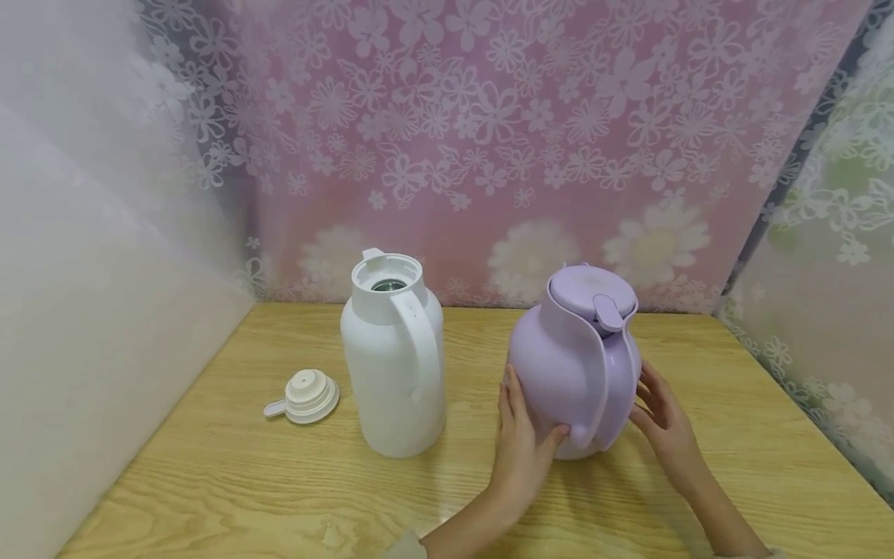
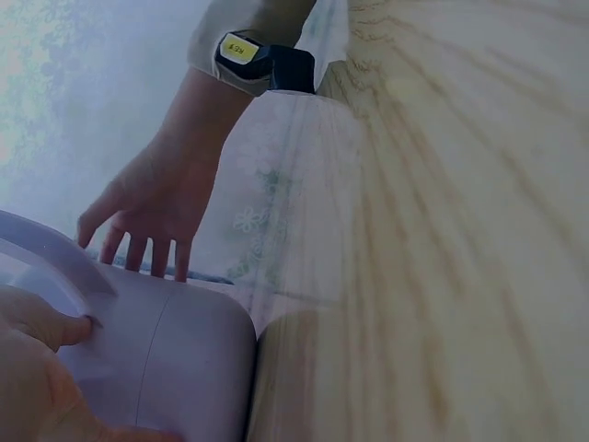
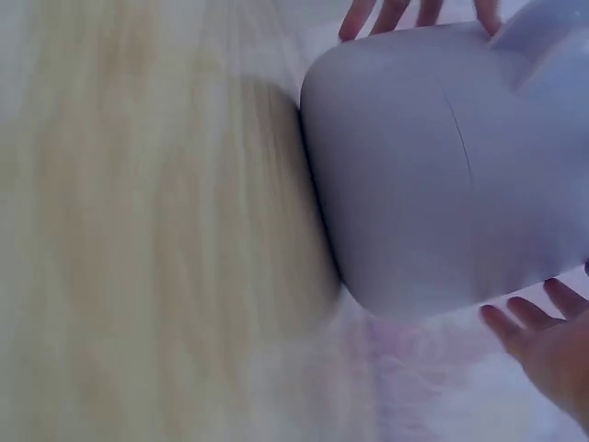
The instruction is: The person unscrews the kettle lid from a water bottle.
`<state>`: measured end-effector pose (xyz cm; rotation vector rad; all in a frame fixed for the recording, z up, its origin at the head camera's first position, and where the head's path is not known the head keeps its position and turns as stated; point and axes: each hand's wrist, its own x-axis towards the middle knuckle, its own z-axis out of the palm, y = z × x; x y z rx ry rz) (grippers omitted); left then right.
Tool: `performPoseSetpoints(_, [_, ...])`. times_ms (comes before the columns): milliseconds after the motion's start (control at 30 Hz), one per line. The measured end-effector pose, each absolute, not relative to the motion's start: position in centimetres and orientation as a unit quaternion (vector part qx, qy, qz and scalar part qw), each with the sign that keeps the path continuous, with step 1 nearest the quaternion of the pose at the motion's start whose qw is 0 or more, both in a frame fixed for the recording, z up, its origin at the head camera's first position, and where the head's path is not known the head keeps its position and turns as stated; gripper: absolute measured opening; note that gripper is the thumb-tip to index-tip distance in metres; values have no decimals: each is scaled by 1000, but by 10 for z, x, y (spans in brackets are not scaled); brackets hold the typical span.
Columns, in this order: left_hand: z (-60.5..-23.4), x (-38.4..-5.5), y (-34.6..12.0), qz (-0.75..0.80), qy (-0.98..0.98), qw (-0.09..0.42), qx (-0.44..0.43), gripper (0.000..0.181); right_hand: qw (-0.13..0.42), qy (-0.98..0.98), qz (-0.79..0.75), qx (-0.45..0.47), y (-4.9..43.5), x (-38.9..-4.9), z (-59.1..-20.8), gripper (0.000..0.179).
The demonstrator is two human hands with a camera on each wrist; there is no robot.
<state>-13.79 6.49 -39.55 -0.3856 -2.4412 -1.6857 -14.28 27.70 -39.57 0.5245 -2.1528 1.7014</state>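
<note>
A lilac thermos jug with its lid on stands upright on the table, its handle toward me. My left hand grips the lower left of its body, the thumb by the handle's foot and the fingers round the side. On the opposite side, my right hand has its fingers stretched along the body; the left wrist view shows the right fingertips at the jug's wall. Beside it to the left is a white thermos jug, its mouth uncovered and a metallic liner showing inside.
A white stopper lid with a small tab lies upside down left of the white jug. The wood-grain table is bordered by a pale wall panel at left and flowered curtains behind and at right.
</note>
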Motion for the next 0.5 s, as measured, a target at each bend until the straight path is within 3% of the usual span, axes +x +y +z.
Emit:
performPoseSetpoints(300, [-396, -139, 64, -557, -817, 74, -128, 97, 311, -568, 701, 300, 264, -135, -350, 34])
performPoseSetpoints(367, [-397, -139, 64, -555, -818, 79, -130, 97, 301, -526, 727, 324, 259, -130, -338, 28])
performPoseSetpoints(500, [-398, -138, 62, -548, -821, 86, -133, 97, 220, -547, 749, 303, 246, -119, -319, 30])
